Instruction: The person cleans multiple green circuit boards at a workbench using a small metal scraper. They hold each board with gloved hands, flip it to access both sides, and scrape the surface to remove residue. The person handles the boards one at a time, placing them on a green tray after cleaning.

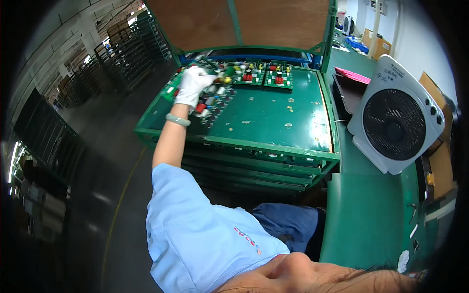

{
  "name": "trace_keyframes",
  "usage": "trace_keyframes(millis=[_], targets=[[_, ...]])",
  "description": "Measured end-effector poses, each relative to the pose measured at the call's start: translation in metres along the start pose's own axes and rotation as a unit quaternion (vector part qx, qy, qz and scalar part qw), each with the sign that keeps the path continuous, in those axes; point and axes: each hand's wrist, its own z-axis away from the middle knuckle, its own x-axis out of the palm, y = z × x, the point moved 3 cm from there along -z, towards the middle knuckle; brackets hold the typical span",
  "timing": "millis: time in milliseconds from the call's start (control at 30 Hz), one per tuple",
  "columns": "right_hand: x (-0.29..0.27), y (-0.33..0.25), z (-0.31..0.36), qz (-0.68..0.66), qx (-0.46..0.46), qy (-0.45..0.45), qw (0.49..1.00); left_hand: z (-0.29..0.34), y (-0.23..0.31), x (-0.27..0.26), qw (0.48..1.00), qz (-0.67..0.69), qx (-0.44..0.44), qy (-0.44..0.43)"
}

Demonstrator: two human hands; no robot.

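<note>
My left hand (193, 82), in a white glove with a pale green bangle at the wrist, reaches over the far left of a green cart top. Its fingers are curled closed at a green circuit board (213, 103) crowded with dark, red and blue parts. The board and parts beside the hand are smeared by motion, and the fingertips are partly hidden. Further circuit boards (279, 79) with red and black parts lie in a row along the back of the top. My right hand is out of view.
The cart (273, 117) has lower shelves holding more boards, and a brown panel (281, 24) rises behind it. A grey box fan (394, 117) stands on the green bench (369, 210) at right, near a dark tray (349, 93). Dark racks (122, 56) line the floor at left.
</note>
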Motion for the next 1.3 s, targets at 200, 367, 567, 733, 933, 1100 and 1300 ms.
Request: trace_keyframes(millis=[200, 367, 567, 733, 933, 1100, 1300], targets=[[0.025, -0.011, -0.02, -0.041, 0.027, -0.021, 0.999, 0.009, -0.135, -0.033, 0.98, -0.046, -0.191, -0.018], [0.048, -0.041, -0.035, -0.074, -0.028, -0.08, 0.994, 0.022, -0.173, -0.034, 0.968, 0.07, -0.239, -0.015], [0.062, -0.066, -0.033, -0.025, -0.054, -0.074, 0.995, 0.013, -0.19, -0.022, 0.957, -0.034, -0.264, -0.115], [0.075, -0.044, -0.044, -0.23, -0.216, -0.158, 0.936, 0.031, -0.211, -0.015, 0.957, 0.048, -0.282, -0.041], [0.069, -0.084, -0.017, -0.199, -0.171, -0.156, 0.952, 0.07, -0.169, -0.029, 0.92, -0.309, -0.235, -0.052], [0.079, -0.091, -0.016, -0.177, -0.133, -0.163, 0.962, 0.103, -0.197, -0.026, 0.926, -0.266, -0.263, -0.052], [0.086, -0.096, -0.016, -0.156, -0.087, -0.158, 0.971, 0.108, -0.228, -0.039, 0.939, -0.255, -0.229, -0.009]])
